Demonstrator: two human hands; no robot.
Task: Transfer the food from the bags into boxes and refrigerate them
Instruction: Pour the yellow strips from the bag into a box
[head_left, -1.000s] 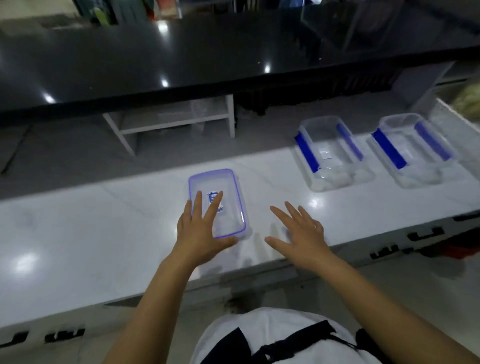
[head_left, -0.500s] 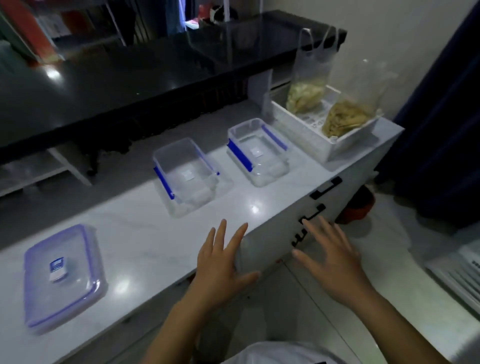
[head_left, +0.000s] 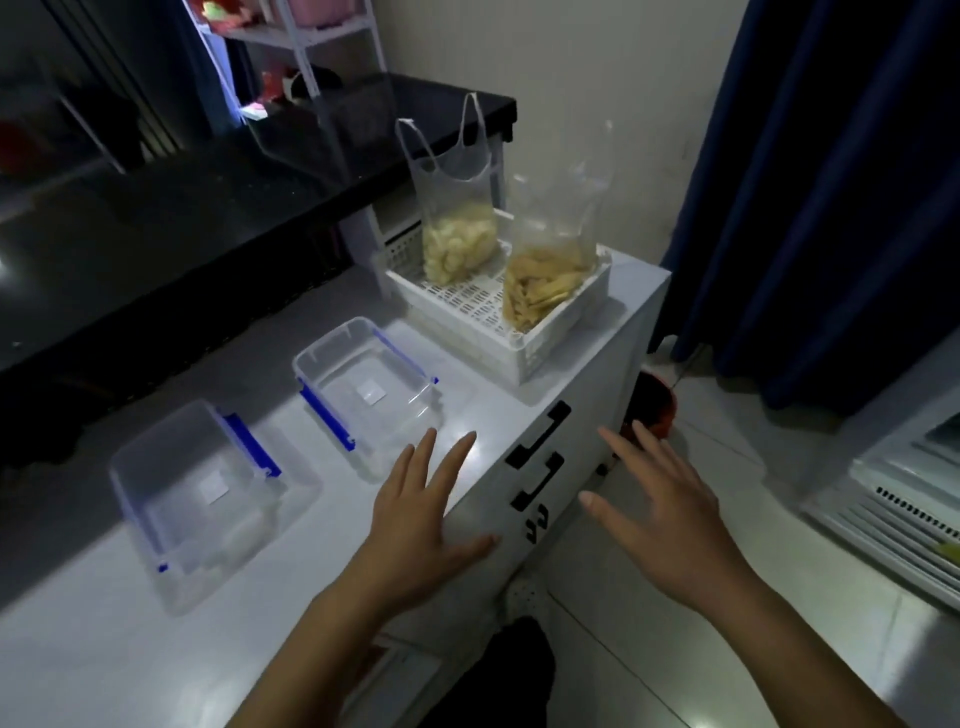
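Observation:
Two clear plastic boxes with blue clips stand open on the white counter: the left box (head_left: 195, 493) and the right box (head_left: 369, 392). Beyond them a white slotted basket (head_left: 540, 340) holds two clear bags, one with pale food pieces (head_left: 457, 244) and one with yellowish strips (head_left: 543, 288). My left hand (head_left: 421, 519) hovers open over the counter's front edge, just right of the right box. My right hand (head_left: 660, 514) is spread open in the air past the counter's edge, in front of the drawers. Both hands hold nothing.
The counter (head_left: 72, 660) has drawers with black handles (head_left: 537, 434) on its front. A black worktop (head_left: 208, 208) runs behind it. A dark blue curtain (head_left: 831, 182) hangs at the right, and a white appliance (head_left: 914, 499) stands low at the far right. A red object (head_left: 657, 408) sits on the floor.
My view has swung right: the lid on the counter has left the frame, and the basket with the bags has come closer. Both hands moved right with it, still open.

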